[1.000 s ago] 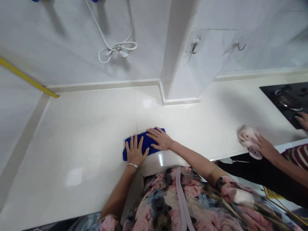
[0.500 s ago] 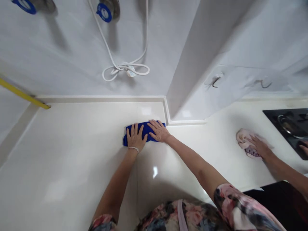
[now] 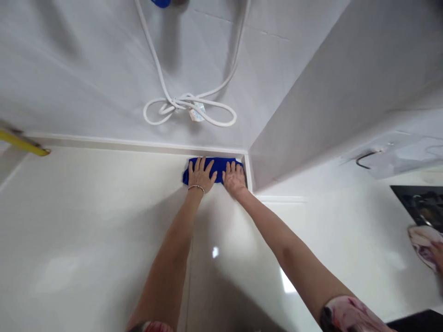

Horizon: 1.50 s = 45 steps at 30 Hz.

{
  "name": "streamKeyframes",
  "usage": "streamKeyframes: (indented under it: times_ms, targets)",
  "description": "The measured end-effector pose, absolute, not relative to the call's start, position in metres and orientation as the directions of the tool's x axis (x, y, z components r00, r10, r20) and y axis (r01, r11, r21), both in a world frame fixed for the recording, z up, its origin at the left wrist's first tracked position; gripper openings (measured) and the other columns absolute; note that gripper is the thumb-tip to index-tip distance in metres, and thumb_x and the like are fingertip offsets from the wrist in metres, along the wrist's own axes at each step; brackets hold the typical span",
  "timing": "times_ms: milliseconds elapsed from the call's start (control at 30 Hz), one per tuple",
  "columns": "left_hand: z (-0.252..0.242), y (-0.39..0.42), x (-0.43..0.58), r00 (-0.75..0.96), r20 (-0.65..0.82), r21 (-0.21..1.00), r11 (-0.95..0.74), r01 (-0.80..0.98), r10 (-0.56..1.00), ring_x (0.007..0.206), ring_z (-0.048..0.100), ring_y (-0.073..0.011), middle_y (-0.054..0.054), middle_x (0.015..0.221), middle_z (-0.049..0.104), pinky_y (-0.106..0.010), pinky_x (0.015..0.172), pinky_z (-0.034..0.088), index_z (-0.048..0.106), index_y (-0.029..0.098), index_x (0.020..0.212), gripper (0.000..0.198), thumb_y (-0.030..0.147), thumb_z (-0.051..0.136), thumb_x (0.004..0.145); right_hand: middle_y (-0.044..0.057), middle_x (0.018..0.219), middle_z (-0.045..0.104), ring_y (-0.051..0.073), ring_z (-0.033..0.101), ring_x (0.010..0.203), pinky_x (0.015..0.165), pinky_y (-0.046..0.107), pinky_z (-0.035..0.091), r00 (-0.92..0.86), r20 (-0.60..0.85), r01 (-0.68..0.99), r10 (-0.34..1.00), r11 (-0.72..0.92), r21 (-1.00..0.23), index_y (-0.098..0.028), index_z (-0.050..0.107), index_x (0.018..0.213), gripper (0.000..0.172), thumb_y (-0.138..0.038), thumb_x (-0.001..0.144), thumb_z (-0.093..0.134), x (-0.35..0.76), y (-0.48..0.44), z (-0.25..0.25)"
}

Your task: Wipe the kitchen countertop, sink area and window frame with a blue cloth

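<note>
A folded blue cloth [image 3: 218,169] lies on the white countertop [image 3: 104,221], pushed up to the raised back edge in the inner corner. My left hand [image 3: 201,176] rests flat on the cloth's left part, fingers spread, a thin bracelet at the wrist. On its right end lies my right hand [image 3: 235,179], palm down with fingers stretched out, close by the corner's side edge. Both hands press on the cloth from above without gripping it. The part of the cloth under my palms is hidden.
A tied white cable [image 3: 188,103] hangs on the wall above the cloth. A yellow pipe [image 3: 24,144] meets the counter at left. To the right are a wall hook [image 3: 367,159], a black cooktop [image 3: 420,205] and another person's hand [image 3: 439,253] on a pale cloth [image 3: 424,242].
Both my hands have pushed the blue cloth forward into the corner against the back edge. The view has shifted closer, and the other person's hand with the pale cloth appears farther right.
</note>
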<state>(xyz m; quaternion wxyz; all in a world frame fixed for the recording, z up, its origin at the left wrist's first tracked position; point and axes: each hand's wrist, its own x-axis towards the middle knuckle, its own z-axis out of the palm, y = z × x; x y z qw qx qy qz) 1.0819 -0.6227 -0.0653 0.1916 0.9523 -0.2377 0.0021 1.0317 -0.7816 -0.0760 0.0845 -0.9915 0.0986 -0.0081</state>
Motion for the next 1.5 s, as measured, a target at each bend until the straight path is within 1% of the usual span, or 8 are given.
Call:
streamKeyframes:
  times_ms: [133, 200, 367, 500, 667, 1067, 1233, 1500]
  targets:
    - [-0.063, -0.628, 1.096, 0.886, 0.129, 0.351, -0.815, -0.46, -0.445, 0.158, 0.031, -0.0335, -0.016, 0.167, 0.044, -0.06, 0.134, 0.008, 0.052, 0.021, 0.158, 0.063, 0.049, 0.038, 0.104, 0.028, 0.164, 0.043, 0.045, 0.036, 0.152, 0.127, 0.068, 0.023, 0.98, 0.135, -0.117, -0.149, -0.968, -0.22, -0.003, 0.043, 0.162, 0.069, -0.045, 0.111, 0.027, 1.05, -0.796, -0.093]
    - [-0.063, -0.628, 1.094, 0.887, 0.104, 0.346, -0.82, -0.456, -0.449, 0.16, 0.029, -0.0334, -0.016, 0.168, 0.042, -0.06, 0.135, 0.007, 0.051, 0.02, 0.159, 0.064, 0.049, 0.038, 0.104, 0.026, 0.165, 0.044, 0.043, 0.034, 0.154, 0.127, 0.068, 0.023, 0.971, 0.172, -0.114, -0.163, -0.957, -0.266, -0.007, 0.043, 0.163, 0.067, -0.046, 0.111, 0.028, 1.046, -0.796, -0.099]
    - [-0.062, -0.614, 1.044, 0.899, 0.024, 0.326, -0.846, -0.421, -0.438, 0.165, 0.019, -0.034, -0.015, 0.177, 0.029, -0.063, 0.134, 0.005, 0.043, 0.021, 0.164, 0.066, 0.047, 0.04, 0.104, 0.023, 0.169, 0.039, 0.041, 0.029, 0.157, 0.128, 0.066, 0.023, 0.979, 0.13, -0.105, -0.155, -0.938, -0.329, -0.009, 0.045, 0.163, 0.063, -0.038, 0.109, 0.033, 0.99, -0.773, -0.093]
    - [-0.057, -0.588, 0.97, 0.886, -0.006, 0.304, -0.845, -0.44, -0.463, 0.166, 0.019, -0.0334, -0.014, 0.177, 0.027, -0.062, 0.134, 0.006, 0.042, 0.023, 0.165, 0.067, 0.048, 0.044, 0.103, 0.024, 0.171, 0.035, 0.041, 0.027, 0.159, 0.129, 0.063, 0.025, 0.992, 0.093, -0.048, -0.083, -0.945, -0.325, -0.006, 0.043, 0.164, 0.063, -0.035, 0.109, 0.034, 0.909, -0.752, -0.083]
    - [-0.055, -0.568, 0.881, 0.883, -0.022, 0.292, -0.848, -0.442, -0.468, 0.165, 0.02, -0.0341, -0.016, 0.177, 0.026, -0.063, 0.134, 0.008, 0.042, 0.023, 0.165, 0.069, 0.051, 0.049, 0.102, 0.023, 0.169, 0.039, 0.039, 0.029, 0.159, 0.128, 0.063, 0.029, 0.992, 0.127, 0.038, -0.005, -0.941, -0.337, -0.008, 0.047, 0.162, 0.062, -0.037, 0.108, 0.038, 0.814, -0.748, -0.082]
    - [-0.069, -0.551, 0.666, 0.904, 0.081, 0.245, -0.871, -0.426, -0.419, 0.164, 0.025, -0.0346, -0.015, 0.176, 0.03, -0.063, 0.133, 0.019, 0.044, 0.026, 0.163, 0.068, 0.052, 0.054, 0.101, 0.022, 0.168, 0.04, 0.038, 0.031, 0.158, 0.128, 0.056, 0.035, 0.947, 0.238, 0.261, 0.214, -0.947, -0.186, -0.008, 0.051, 0.159, 0.056, -0.034, 0.109, 0.043, 0.614, -0.755, -0.089]
    - [-0.068, -0.532, 0.594, 0.948, 0.071, 0.234, -0.919, -0.319, -0.311, 0.163, 0.027, -0.0347, -0.014, 0.176, 0.031, -0.062, 0.132, 0.023, 0.044, 0.027, 0.163, 0.067, 0.05, 0.055, 0.102, 0.02, 0.17, 0.038, 0.04, 0.029, 0.159, 0.127, 0.058, 0.035, 0.927, 0.22, 0.349, 0.305, -0.915, -0.202, -0.011, 0.049, 0.161, 0.057, -0.033, 0.108, 0.048, 0.567, -0.744, -0.085]
    - [-0.06, -0.485, 0.558, 0.999, -0.029, 0.211, -0.977, -0.03, -0.037, 0.162, 0.029, -0.0369, -0.014, 0.176, 0.03, -0.064, 0.131, 0.028, 0.046, 0.027, 0.163, 0.067, 0.052, 0.055, 0.102, 0.019, 0.171, 0.038, 0.04, 0.031, 0.158, 0.127, 0.06, 0.032, 0.853, 0.185, 0.522, 0.488, -0.799, -0.299, -0.014, 0.051, 0.161, 0.06, -0.03, 0.103, 0.054, 0.589, -0.691, -0.081]
